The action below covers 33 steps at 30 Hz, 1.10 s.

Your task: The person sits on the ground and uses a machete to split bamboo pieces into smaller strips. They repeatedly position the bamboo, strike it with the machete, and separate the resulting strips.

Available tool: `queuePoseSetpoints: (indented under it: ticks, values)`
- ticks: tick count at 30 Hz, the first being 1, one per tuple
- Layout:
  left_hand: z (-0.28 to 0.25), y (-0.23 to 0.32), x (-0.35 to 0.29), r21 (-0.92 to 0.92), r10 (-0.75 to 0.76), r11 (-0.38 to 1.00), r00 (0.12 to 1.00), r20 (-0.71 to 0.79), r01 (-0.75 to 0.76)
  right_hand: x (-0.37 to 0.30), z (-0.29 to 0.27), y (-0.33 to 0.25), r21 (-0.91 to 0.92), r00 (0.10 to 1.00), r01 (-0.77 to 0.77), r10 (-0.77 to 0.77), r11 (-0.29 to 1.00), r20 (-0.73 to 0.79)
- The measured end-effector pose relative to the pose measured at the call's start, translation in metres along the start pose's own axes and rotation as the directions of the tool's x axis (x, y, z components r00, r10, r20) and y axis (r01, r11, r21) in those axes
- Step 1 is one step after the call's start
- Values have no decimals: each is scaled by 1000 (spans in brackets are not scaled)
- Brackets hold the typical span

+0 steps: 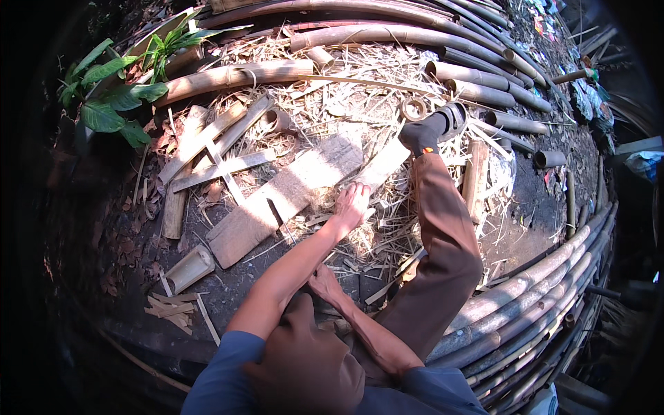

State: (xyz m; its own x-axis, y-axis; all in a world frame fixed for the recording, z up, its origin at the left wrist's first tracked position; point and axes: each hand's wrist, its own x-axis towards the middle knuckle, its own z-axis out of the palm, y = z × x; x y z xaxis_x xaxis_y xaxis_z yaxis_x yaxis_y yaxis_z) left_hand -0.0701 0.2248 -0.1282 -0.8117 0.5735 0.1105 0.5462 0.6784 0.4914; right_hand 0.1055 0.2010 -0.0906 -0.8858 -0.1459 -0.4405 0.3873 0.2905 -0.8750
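My left hand (pixel 351 206) grips the near end of a pale split bamboo piece (pixel 382 164), which slants away toward my outstretched foot. Below my left forearm, my right hand (pixel 325 285) is closed around the hidden handle end of a knife. The knife's narrow dark blade (pixel 281 216) shows on the other side of that forearm, over a flat wooden board (pixel 252 223). This weathered board lies diagonally on the ground, left of my left hand. Pale shavings (pixel 356 238) are scattered around the bamboo piece.
My shoe (pixel 453 121) rests near a cut bamboo ring (pixel 413 108). Long bamboo poles (pixel 526 297) lie at the right, and more poles (pixel 387 34) along the back. Crossed bamboo strips (pixel 221 166) and a short bamboo tube (pixel 190 270) lie at left, below a leafy plant (pixel 114 93).
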Motion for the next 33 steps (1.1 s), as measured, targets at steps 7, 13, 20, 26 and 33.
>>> queuePoseSetpoints:
  ticks: [7, 13, 20, 26, 33]
  values:
    - [2, -21, 11, -70, -150, 987, 979, -140, 142, 10, 6, 6, -5, 993, 61, -62, 998, -98]
    - [-132, -8, -39, -952, -303, 13, 908, 289, 307, 5, -29, -27, 109, 969, -218, 228, 970, -96]
    - [-235, -43, -93, -865, -624, 496, 724, -295, 75, -4, -71, -73, 157, 952, -186, 217, 970, -214]
    - [-191, -63, -130, -826, -638, 522, 740, -211, 214, -38, -71, -130, 36, 967, 112, -100, 993, -234]
    - [-169, -63, -137, -718, -551, 660, 792, -263, 221, -27, -53, -176, 68, 962, 250, -240, 966, -132]
